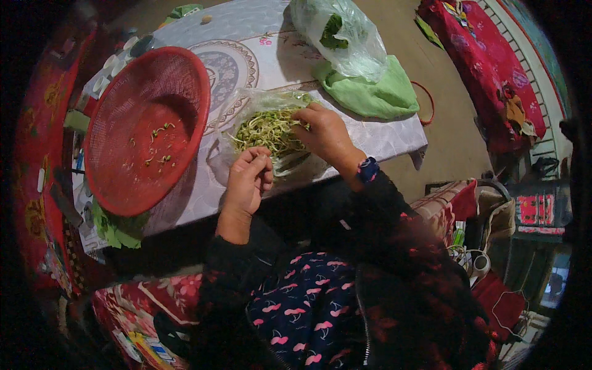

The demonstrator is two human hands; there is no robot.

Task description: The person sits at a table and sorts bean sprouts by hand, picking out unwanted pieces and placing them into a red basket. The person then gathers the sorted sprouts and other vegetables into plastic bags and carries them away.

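Observation:
A clear plastic bag (226, 138) lies opened on the table, heaped with bean sprouts (263, 129). My right hand (323, 134) reaches over the heap's right side, thumb and fingers at the sprouts; whether it grips any cannot be told. At the near edge of the bag is my left hand (252, 180), its thumb against curled fingers; anything tiny between them is too small to make out. To the left, a red plastic basket (111, 185) stands tilted, with a few sprouts (157, 132) scattered on its bottom.
Behind my right hand, a clear bag with green leaves (356, 41) rests on a green cloth or bag (374, 92). White cups (101, 85) stand left of the basket. Leafy greens (111, 226) lie beneath its near side. The patterned tablecloth (402, 134) hangs over the table's right corner.

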